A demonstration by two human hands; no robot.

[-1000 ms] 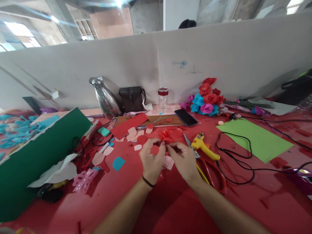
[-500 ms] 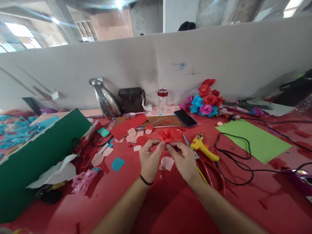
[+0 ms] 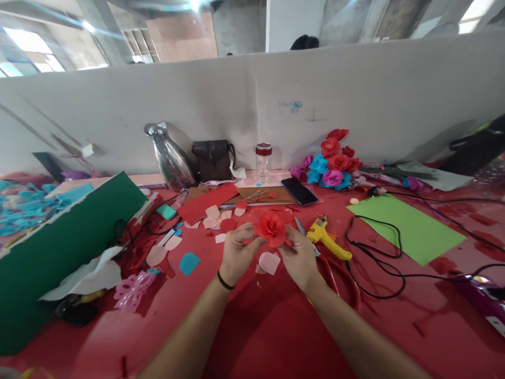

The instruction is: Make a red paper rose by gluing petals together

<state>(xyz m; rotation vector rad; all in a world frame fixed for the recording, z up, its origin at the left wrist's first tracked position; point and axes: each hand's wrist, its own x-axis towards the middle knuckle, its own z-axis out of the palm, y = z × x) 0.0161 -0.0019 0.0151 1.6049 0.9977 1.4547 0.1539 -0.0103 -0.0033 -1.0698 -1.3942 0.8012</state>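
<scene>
A red paper flower (image 3: 270, 228) faces up toward the camera between my two hands. My left hand (image 3: 240, 253) pinches its left edge, and a dark band circles that wrist. On the other side, my right hand (image 3: 299, 258) has its fingers closed on the flower's right edge. Below the flower, a pale pink paper petal (image 3: 269, 262) lies on the red table (image 3: 252, 337). A yellow glue gun (image 3: 329, 239) rests just right of my right hand, with red-handled scissors (image 3: 347, 284) partly hidden by that hand and forearm.
Paper flowers (image 3: 333, 163), a phone (image 3: 299, 191), a glass jar (image 3: 263, 160), a dark bag (image 3: 213, 160) and a metal jug (image 3: 171, 158) stand or lie along the back. A green box (image 3: 71, 252) is at left. Green paper (image 3: 418, 229) and black cable lie at right.
The red flower has tilted up, so its layered petals now face the camera. Both hands still hold it, turned slightly and a little farther apart.
</scene>
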